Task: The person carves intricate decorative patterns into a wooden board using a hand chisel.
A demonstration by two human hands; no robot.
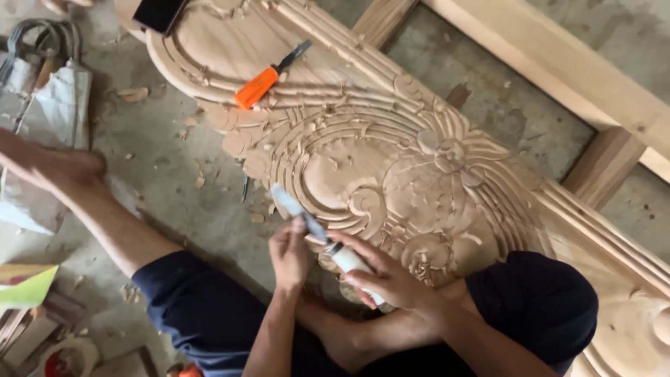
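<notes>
- Right hand [391, 279] wrapped around the white handle of a long carving chisel [328, 246], fingers closed on it; handle end sits low near the lap.
- Left hand [289, 251] pinches the chisel's metal shaft just ahead of the handle, fingertips closed on it, guiding.
- Chisel runs diagonally up-left; its pale blade tip lies at the left edge of the panel, by the curved grooves.
- Large pale carved wooden panel [391, 160] lies flat across the concrete floor [167, 174], running from top-left to bottom-right; scrolls, concentric ridges and a flower in relief. The near edge rests against the person's legs.
- Orange-handled chisel with dark blade [269, 77] lies loose on the panel, upper part, well apart from both hands.
- Dark flat rectangular phone-like object [159, 12] on the panel's top-left end, partly cut off by the frame.
- Person sits cross-legged in dark blue shorts [202, 307]; bare foot [56, 171] stretched out to the left on the floor.
- Wood chips [132, 93] scattered on the floor and on the panel near the carving.
- Containers: grey-white cloth bag with handles [56, 98] at far left, mouth closed or folded, contents cannot be told. Round pale tub-like thing [66, 357] at bottom-left with something red inside, too blurred to tell.
- Plain timber frame beams [558, 63] at top-right, on the floor beyond the panel.
</notes>
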